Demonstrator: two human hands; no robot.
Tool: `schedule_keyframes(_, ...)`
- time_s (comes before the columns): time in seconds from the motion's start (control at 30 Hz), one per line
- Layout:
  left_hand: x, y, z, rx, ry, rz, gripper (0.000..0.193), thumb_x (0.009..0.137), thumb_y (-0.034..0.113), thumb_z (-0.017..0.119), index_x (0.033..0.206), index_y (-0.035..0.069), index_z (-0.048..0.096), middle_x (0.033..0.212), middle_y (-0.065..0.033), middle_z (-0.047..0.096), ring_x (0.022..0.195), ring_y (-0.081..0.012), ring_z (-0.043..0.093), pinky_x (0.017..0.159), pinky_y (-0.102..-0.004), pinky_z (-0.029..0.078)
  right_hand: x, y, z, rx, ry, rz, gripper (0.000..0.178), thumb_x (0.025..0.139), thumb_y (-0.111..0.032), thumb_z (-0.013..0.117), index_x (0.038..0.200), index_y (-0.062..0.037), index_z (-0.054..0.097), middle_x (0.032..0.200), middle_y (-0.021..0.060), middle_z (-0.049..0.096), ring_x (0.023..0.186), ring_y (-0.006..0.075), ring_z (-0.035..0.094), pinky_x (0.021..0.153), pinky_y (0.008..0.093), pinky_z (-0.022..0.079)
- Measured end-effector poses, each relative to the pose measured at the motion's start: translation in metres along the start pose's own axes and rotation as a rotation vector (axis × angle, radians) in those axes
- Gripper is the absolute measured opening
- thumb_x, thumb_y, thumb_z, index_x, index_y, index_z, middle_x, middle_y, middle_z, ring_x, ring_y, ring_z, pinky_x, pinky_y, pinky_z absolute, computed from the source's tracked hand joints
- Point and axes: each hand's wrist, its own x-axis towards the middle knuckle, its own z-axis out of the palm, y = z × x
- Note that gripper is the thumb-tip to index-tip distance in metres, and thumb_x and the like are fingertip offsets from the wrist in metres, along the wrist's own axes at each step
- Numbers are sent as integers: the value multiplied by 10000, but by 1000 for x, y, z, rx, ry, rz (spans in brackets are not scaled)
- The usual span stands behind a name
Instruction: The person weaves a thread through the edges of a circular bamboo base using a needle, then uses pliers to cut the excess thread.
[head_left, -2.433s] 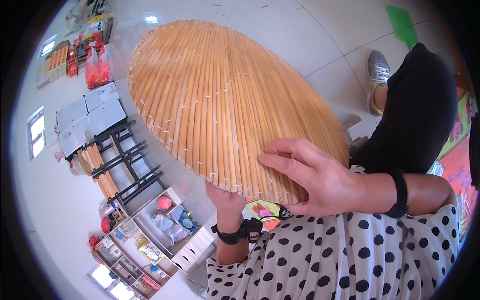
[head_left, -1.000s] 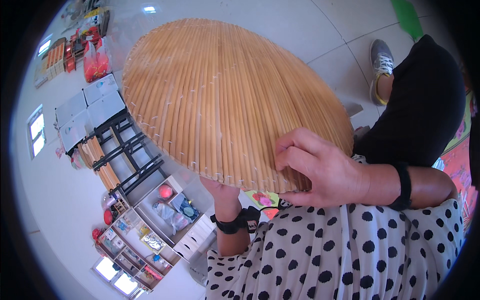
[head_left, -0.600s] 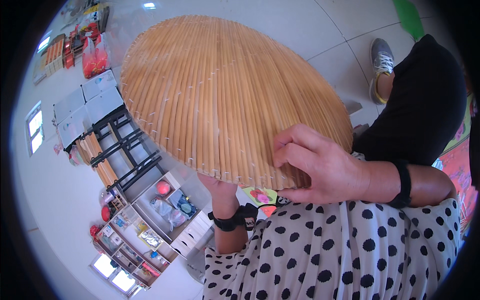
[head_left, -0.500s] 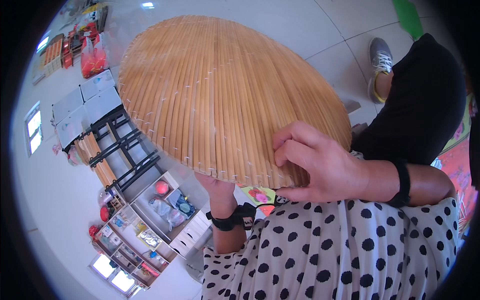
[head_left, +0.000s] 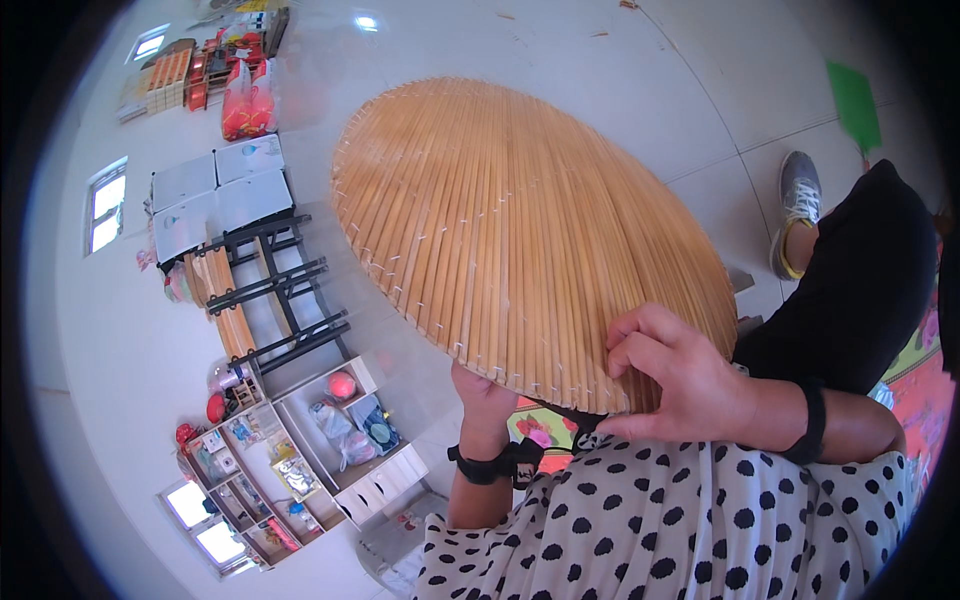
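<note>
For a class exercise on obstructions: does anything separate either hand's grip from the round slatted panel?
Nothing visible does: the right grip rests directly on the round slatted panel near its edge. The left grip meets that edge from below; its fingers are hidden, so contact there is unclear.

We're seeing a tan oval panel of ribbed, wood-like strips (head_left: 530, 240), kinda satiny, plus a white, black-dotted, softly creased cloth shirt (head_left: 650, 530) and a smooth, glossy pale tiled floor (head_left: 620, 95).

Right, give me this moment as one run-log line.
Slatted panel: tan, white-stitched | left hand: under it, partly hidden | right hand: fingers on top, thumb by near edge
</note>
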Motion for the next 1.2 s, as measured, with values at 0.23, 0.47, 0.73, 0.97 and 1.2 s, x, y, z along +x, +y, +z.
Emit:
schedule_keyframes(0.23,-2,-4,1,-13,3,33,366,817,87,760,1163,-1,683,1186,-113,701,1079,-240,677,944,-354,509,0,0,0,-12,-28,8,457,677,-272,897,914,-64,567,1054,126,524,972,305,586,803,368,528)
schedule_keyframes(0.47,-5,-6,3,-33,3,12,379,830,101,763,1186,3,676,1217,-117,691,1106,-236,667,963,-354,504,0,-1,-3,-16,-48,16,427,698,-260,882,911,-59,571,1053,132,524,965,308,588,805,370,530)
schedule_keyframes(0.73,-4,-9,5,8,6,39,390,832,121,766,1193,6,674,1221,-115,691,1103,-239,671,966,-354,506,-2,0,-2,-63,-38,7,414,705,-257,870,911,-53,575,1051,133,535,969,312,589,814,375,532)
schedule_keyframes(0.97,-7,-4,4,-39,-8,2,377,826,119,766,1179,13,685,1203,-106,701,1096,-239,677,962,-353,510,-3,-1,-2,-47,-47,12,415,694,-246,872,917,-53,580,1050,128,539,967,312,589,812,371,532)
schedule_keyframes(1.2,-7,-6,3,39,-23,38,383,815,128,772,1173,20,688,1188,-101,706,1087,-237,681,953,-357,517,-5,1,-2,-38,-22,-12,422,692,-242,873,917,-49,575,1043,129,542,956,317,587,806,376,528)
